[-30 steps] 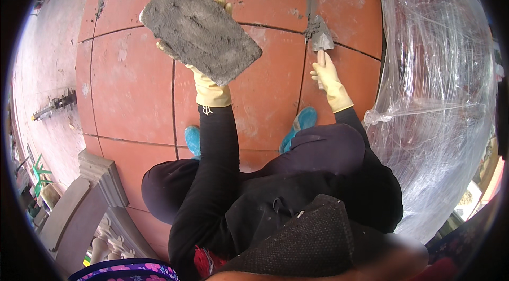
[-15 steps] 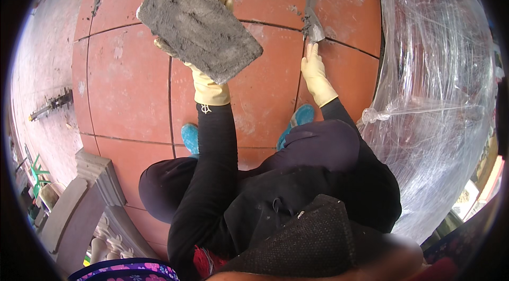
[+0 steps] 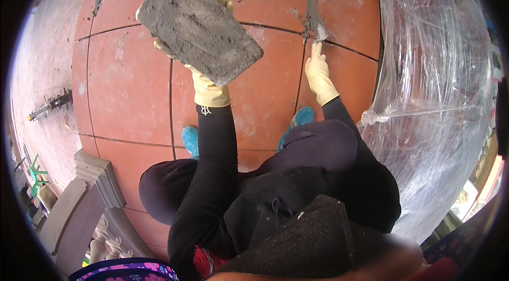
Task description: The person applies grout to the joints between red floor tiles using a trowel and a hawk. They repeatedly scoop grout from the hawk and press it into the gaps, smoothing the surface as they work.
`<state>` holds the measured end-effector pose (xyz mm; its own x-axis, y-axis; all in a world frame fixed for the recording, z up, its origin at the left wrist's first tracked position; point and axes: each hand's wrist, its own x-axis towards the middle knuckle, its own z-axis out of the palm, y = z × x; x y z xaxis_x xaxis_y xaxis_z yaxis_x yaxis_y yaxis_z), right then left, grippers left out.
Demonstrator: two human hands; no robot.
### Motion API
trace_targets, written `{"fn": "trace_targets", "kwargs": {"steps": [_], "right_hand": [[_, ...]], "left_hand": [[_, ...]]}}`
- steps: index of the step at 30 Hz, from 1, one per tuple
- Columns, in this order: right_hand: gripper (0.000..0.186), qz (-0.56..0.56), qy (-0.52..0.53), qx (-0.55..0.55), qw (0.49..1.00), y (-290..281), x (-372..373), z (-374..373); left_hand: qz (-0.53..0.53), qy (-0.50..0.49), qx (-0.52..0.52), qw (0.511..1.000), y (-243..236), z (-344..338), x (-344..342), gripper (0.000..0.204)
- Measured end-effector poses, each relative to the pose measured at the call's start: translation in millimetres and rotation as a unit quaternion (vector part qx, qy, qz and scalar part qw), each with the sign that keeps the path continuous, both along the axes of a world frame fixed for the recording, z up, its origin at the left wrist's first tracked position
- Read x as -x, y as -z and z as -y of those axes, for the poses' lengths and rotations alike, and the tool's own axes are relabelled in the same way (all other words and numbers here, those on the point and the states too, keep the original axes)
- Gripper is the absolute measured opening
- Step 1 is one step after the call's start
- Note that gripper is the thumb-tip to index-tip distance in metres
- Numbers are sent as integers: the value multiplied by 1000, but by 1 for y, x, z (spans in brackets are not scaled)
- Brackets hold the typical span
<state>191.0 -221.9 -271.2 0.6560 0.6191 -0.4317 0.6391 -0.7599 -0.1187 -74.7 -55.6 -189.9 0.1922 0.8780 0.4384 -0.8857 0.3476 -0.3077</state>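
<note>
My left hand (image 3: 210, 89), in a pale yellow rubber glove, holds a rectangular board (image 3: 199, 29) from beneath. Grey mortar coats the top of the board and hides most of my palm; several fingertips show past its far edge. My gloved right hand (image 3: 319, 73) is closed around a small pointing trowel (image 3: 321, 33), whose handle is mostly hidden in the grip. The metal blade rests at the crossing of two tile joints. Beyond it, wet grey mortar (image 3: 312, 2) fills and smears over the joint running away from me.
Large terracotta tiles (image 3: 127, 74) with dark joints surround my blue shoes (image 3: 302, 115). Clear plastic sheeting (image 3: 435, 79) wraps a bulky stack on the right. Grey moulded pieces (image 3: 95, 175) stand at the lower left, and a dark long tool (image 3: 50, 105) lies on the pale floor.
My right hand has shifted slightly to the right, and the trowel blade has tilted and moved right off the mortar lump at the joint. The left hand and board stay nearly still.
</note>
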Motion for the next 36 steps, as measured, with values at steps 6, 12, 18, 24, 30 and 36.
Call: {"fn": "trace_targets", "kwargs": {"steps": [6, 12, 18, 24, 30, 36], "right_hand": [[74, 5, 0, 23, 1000, 6, -10, 5], [70, -214, 189, -224, 932, 17, -26, 12], [70, -291, 231, -224, 901, 10, -24, 10], [73, -186, 201, -238, 932, 8, -30, 13], [73, -273, 232, -223, 907, 10, -34, 10], [72, -198, 167, -201, 945, 2, -26, 9]], "left_hand": [[-5, -4, 3, 1000, -1, 2, 1, 115], [-7, -8, 3, 1000, -1, 2, 0, 115], [-10, -9, 6, 1000, 0, 2, 0, 114], [-20, -10, 5, 1000, 1, 2, -1, 114], [-39, -14, 32, 999, 0, 3, -1, 113], [-26, -4, 18, 999, 1, 3, -2, 113]]}}
